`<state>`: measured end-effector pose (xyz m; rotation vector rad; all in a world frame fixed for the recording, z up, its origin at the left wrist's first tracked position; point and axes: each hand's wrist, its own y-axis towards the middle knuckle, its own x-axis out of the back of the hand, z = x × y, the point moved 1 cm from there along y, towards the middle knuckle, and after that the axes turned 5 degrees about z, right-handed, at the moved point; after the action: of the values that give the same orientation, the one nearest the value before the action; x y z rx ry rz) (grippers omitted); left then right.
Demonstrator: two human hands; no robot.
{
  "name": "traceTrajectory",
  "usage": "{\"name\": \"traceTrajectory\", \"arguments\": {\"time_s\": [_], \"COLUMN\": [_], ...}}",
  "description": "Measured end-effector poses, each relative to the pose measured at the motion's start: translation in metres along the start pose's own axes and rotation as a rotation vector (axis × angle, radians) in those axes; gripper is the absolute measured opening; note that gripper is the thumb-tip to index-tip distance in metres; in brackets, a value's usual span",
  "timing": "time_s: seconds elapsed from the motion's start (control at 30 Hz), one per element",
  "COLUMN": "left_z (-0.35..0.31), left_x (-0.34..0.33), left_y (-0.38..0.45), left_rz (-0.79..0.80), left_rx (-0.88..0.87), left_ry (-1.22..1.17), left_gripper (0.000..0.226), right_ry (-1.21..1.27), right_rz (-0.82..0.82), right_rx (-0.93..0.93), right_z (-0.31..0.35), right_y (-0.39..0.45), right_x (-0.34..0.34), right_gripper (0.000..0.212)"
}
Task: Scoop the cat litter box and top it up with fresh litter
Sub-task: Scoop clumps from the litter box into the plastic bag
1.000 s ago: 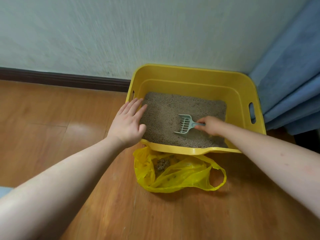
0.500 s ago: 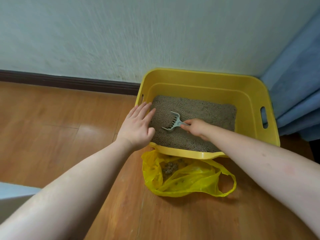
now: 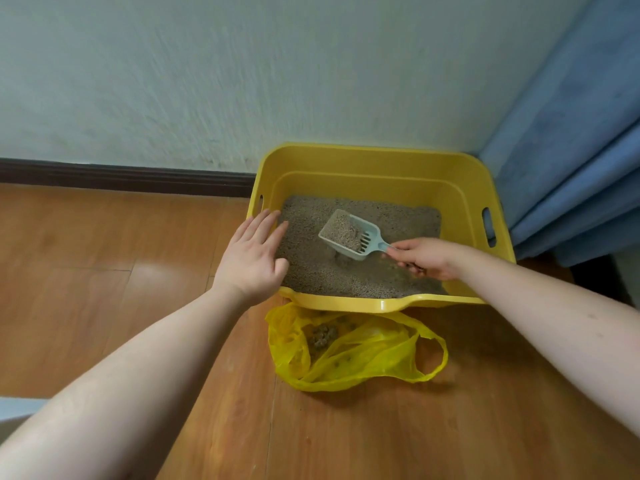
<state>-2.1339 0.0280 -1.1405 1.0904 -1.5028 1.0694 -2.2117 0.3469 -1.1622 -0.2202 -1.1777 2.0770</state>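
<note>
Litter box [image 3: 381, 161]: right hand [image 3: 427, 258] grips the loaded scoop [image 3: 349, 234]; left hand [image 3: 252, 254] rests flat, fingers straight.

We count one yellow litter box [image 3: 377, 161] at the far right, holding one bed of grey litter [image 3: 311, 271]. We see one pale scoop [image 3: 349, 233] filled with litter, one yellow plastic bag [image 3: 363, 362] near the box, and two hands: one left hand [image 3: 252, 258], one right hand [image 3: 427, 258]. We count one blue curtain [image 3: 571, 150] at the right.
</note>
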Motion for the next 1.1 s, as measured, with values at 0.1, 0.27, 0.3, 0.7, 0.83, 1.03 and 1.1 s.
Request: {"name": "traceTrajectory", "arguments": {"time_s": [0.1, 0.27, 0.3, 0.7, 0.83, 1.03, 1.1], "left_z": [0.0, 0.001, 0.001, 0.0, 0.001, 0.001, 0.001], "left_x": [0.0, 0.0, 0.0, 0.001, 0.0, 0.0, 0.0], "left_y": [0.0, 0.0, 0.0, -0.001, 0.0, 0.0, 0.0], "left_rz": [0.005, 0.01, 0.011, 0.007, 0.005, 0.01, 0.014], "left_rx": [-0.006, -0.011, -0.011, -0.018, -0.013, -0.015, -0.017], "left_ry": [0.003, 0.012, 0.011, 0.012, 0.015, 0.019, 0.021], "left_gripper": [0.076, 0.076, 0.076, 0.076, 0.075, 0.076, 0.076], "right_ry": [0.0, 0.058, 0.046, -0.734, -0.75, -0.81, -0.773], "right_rz": [0.094, 0.141, 0.134, -0.362, -0.381, -0.463, -0.47], "right_rx": [-0.004, 0.01, 0.028, 0.196, 0.221, 0.222, 0.215], "right_z": [-0.004, -0.017, -0.019, -0.014, -0.012, -0.007, -0.005], "right_y": [-0.008, -0.009, -0.01, -0.014, -0.018, -0.027, -0.03], "right_x": [-0.003, -0.009, -0.01, -0.011, -0.01, -0.01, -0.011], "right_gripper": [0.024, 0.026, 0.026, 0.023, 0.022, 0.027, 0.028]}}
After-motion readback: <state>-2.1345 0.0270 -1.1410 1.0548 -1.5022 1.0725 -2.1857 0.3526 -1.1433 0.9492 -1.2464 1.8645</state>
